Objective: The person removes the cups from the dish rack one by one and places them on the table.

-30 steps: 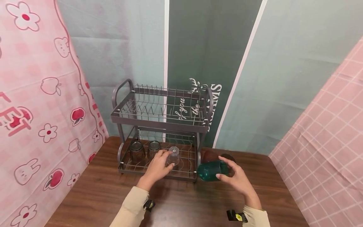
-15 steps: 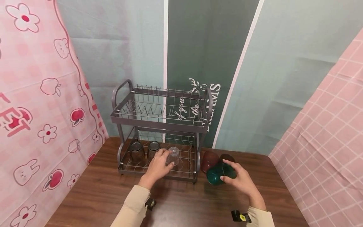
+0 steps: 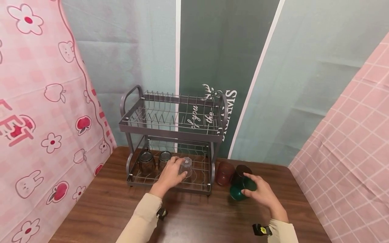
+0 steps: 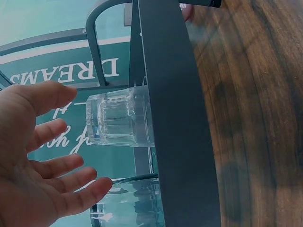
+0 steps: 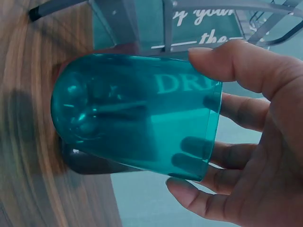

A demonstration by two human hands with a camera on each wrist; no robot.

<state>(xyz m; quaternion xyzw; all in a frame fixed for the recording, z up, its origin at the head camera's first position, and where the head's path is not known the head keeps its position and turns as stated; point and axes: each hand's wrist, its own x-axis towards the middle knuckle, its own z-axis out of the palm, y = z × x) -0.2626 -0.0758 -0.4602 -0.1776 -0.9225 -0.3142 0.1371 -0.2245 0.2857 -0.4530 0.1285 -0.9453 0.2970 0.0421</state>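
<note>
My right hand (image 3: 263, 193) grips a teal tumbler (image 3: 237, 192) near its rim, thumb on one side and fingers on the other. In the right wrist view the tumbler (image 5: 135, 113) is see-through, its rounded base pointing toward the table. A clear glass (image 3: 187, 167) stands upside down on the dish rack's lower shelf. Beside it is my left hand (image 3: 170, 173); the left wrist view shows its fingers (image 4: 78, 187) spread and apart from the clear glass (image 4: 118, 117). Two grey-tinted glasses, one (image 3: 147, 162) at the far left and one (image 3: 165, 158) partly behind my left hand, are also upside down there.
The two-tier grey dish rack (image 3: 170, 133) stands at the back of the wooden table (image 3: 194, 216). Right of the rack are a red tumbler (image 3: 224, 172) and a dark brown tumbler (image 3: 242, 170). Patterned cloths (image 3: 51, 111) hang around the table.
My right hand has carried the teal tumbler rightward and toward me, away from the rack, and the tumbler looks more upright. The red and dark brown tumblers show more. The left hand has barely moved.
</note>
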